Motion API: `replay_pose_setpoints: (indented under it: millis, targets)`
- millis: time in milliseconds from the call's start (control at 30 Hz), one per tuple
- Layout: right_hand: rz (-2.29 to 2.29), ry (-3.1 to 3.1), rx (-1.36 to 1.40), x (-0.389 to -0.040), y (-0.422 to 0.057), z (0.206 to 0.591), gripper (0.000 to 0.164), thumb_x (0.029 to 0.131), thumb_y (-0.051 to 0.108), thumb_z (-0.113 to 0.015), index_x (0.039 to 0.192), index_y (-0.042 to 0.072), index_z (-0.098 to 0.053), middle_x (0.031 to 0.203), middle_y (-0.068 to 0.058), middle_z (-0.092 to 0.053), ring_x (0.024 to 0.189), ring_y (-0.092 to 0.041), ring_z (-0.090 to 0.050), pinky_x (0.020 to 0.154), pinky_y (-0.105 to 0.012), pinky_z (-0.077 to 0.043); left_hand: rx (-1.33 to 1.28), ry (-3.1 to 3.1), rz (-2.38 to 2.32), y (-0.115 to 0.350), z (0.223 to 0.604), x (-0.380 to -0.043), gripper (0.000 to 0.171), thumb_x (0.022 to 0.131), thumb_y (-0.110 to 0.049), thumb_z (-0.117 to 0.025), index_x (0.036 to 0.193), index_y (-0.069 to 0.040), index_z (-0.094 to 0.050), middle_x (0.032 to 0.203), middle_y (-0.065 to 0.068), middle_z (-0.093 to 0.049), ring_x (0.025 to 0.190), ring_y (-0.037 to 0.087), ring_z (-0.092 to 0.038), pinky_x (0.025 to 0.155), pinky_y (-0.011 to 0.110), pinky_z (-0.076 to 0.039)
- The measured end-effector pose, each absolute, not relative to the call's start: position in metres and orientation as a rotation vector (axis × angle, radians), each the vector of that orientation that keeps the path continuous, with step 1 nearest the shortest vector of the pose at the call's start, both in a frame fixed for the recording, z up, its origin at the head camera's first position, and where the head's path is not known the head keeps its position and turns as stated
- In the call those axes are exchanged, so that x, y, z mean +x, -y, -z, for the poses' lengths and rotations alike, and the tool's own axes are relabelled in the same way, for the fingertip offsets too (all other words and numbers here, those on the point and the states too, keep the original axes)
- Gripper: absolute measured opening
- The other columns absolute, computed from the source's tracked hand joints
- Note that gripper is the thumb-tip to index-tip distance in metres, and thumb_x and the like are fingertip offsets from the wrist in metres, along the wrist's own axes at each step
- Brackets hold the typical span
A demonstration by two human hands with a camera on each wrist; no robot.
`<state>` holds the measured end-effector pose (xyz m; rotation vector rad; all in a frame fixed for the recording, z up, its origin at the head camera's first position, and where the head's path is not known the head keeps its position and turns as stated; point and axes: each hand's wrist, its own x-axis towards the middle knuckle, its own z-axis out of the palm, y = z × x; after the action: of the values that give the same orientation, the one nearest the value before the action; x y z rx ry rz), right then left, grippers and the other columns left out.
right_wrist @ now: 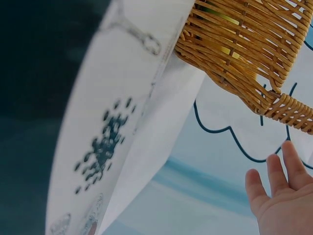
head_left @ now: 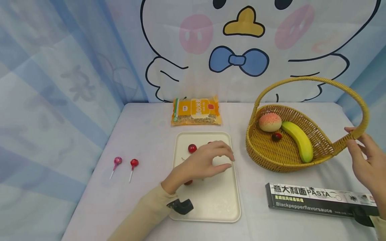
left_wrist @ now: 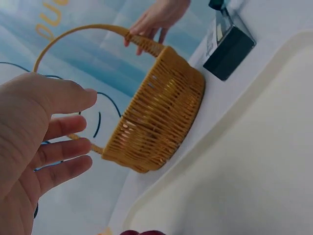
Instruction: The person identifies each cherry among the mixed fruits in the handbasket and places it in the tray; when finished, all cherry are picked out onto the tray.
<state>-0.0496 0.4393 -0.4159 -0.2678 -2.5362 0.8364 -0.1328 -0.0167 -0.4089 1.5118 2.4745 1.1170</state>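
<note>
My left hand hovers over a cream tray, its fingers loosely bent and nothing between them. Beneath and beside it on the tray lie red cherries, partly hidden by the hand. My right hand pinches the right base of the handle of a wicker basket, thumb on the near side and a finger on the far side; its other fingers stay extended in the right wrist view. Inside the basket are a peach, a banana and a dark red cherry.
A black and white pasta box lies before the basket, under the right wrist. An orange grain packet is behind the tray. Two lollipops, one pink and one red, lie left of it. A printed curtain stands behind the table.
</note>
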Motion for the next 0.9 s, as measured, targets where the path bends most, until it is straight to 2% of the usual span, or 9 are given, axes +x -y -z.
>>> replay_pose_setpoints:
  millis: [33, 100, 200, 367, 533, 700, 900]
  targets:
    - [-0.838, 2.539, -0.273, -0.049, -0.439, 0.415, 0.048, 0.118, 0.023, -0.033, 0.165, 0.015, -0.038, 0.173, -0.021, -0.033, 0.166, -0.028, -0.025, 0.137, -0.052, -0.012, 1.509, -2.465, -1.12, 0.012, 0.407, -0.134, 0.015, 0.099, -0.02, -0.076, 0.113, -0.017, -0.077, 0.127, -0.002, -0.071, 0.124, 0.014, -0.065, 0.11, 0.027, -0.053]
    - [-0.848, 2.544, -0.289, -0.049, -0.439, 0.414, 0.048, 0.118, 0.023, -0.033, 0.165, 0.015, -0.038, 0.173, -0.023, -0.033, 0.164, -0.038, -0.026, 0.135, -0.062, -0.013, 1.509, -2.446, -1.139, 0.001, 0.405, -0.138, 0.015, 0.099, -0.021, -0.076, 0.114, -0.018, -0.076, 0.13, -0.002, -0.07, 0.126, 0.014, -0.064, 0.111, 0.027, -0.052]
    - [-0.856, 2.557, -0.319, -0.049, -0.437, 0.411, 0.048, 0.118, 0.021, -0.033, 0.165, 0.015, -0.037, 0.171, -0.026, -0.033, 0.161, -0.048, -0.027, 0.129, -0.072, -0.015, 1.517, -2.4, -1.203, -0.016, 0.402, -0.145, 0.018, 0.098, -0.02, -0.078, 0.116, -0.016, -0.075, 0.131, 0.0, -0.07, 0.127, 0.015, -0.063, 0.112, 0.024, -0.05]
    - [-0.856, 2.59, -0.354, -0.049, -0.435, 0.408, 0.049, 0.118, 0.021, -0.034, 0.166, 0.015, -0.035, 0.173, -0.024, -0.031, 0.154, -0.059, -0.029, 0.119, -0.083, -0.022, 1.486, -2.342, -1.261, -0.045, 0.398, -0.155, 0.028, 0.097, -0.021, -0.079, 0.123, -0.012, -0.073, 0.138, 0.003, -0.067, 0.128, 0.017, -0.063, 0.111, 0.02, -0.047]
    - [-0.849, 2.616, -0.374, -0.048, -0.434, 0.406, 0.049, 0.118, 0.024, -0.034, 0.167, 0.018, -0.034, 0.174, -0.02, -0.03, 0.151, -0.064, -0.032, 0.11, -0.087, -0.027, 1.503, -2.325, -1.213, -0.069, 0.398, -0.162, 0.034, 0.098, -0.024, -0.077, 0.13, -0.014, -0.069, 0.145, 0.003, -0.063, 0.139, 0.017, -0.057, 0.119, 0.018, -0.041]
    - [-0.843, 2.616, -0.368, -0.047, -0.434, 0.405, 0.049, 0.118, 0.024, -0.035, 0.166, 0.017, -0.035, 0.173, -0.022, -0.031, 0.151, -0.064, -0.031, 0.109, -0.087, -0.027, 1.518, -2.343, -1.143, -0.09, 0.4, -0.165, 0.037, 0.099, -0.026, -0.076, 0.133, -0.017, -0.068, 0.145, -0.001, -0.062, 0.139, 0.011, -0.054, 0.117, 0.011, -0.036]
    - [-0.844, 2.621, -0.365, -0.047, -0.435, 0.405, 0.049, 0.118, 0.025, -0.036, 0.166, 0.017, -0.035, 0.173, -0.023, -0.03, 0.151, -0.064, -0.031, 0.111, -0.087, -0.025, 1.52, -2.365, -1.071, -0.111, 0.404, -0.174, 0.035, 0.1, -0.027, -0.074, 0.133, -0.018, -0.068, 0.143, -0.005, -0.063, 0.134, 0.006, -0.055, 0.113, 0.009, -0.037]
